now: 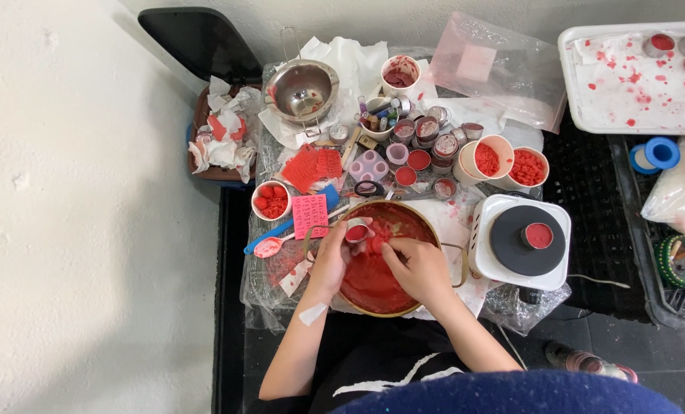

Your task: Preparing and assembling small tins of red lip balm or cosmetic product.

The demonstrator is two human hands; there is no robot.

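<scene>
Hands meet over a wide pan (373, 287) of red paste at the near edge of the desk (465, 218). The left hand (329, 264) grasps a small round tin (356, 232) filled with red, its fingers curled around it above the pan's far rim. The right hand (417, 267) lies just beside it, fingers clenched on a small red-smeared tool (375, 244) whose tip is at the tin; what kind of tool it is cannot be told.

To the left of the pan lie a blue-handled spoon (270, 244), a pink card (310, 212) and a cup (270, 200) of red lumps. To the right stands a white hotplate (520, 241) with another red tin (538, 235) on its dark disc. Behind the pan are many small tins, some filled with red, two tubs (503, 162) of red flakes, a purple mould (368, 165) and a steel bowl (303, 91). A white tray (634, 80) splashed with red sits far right.
</scene>
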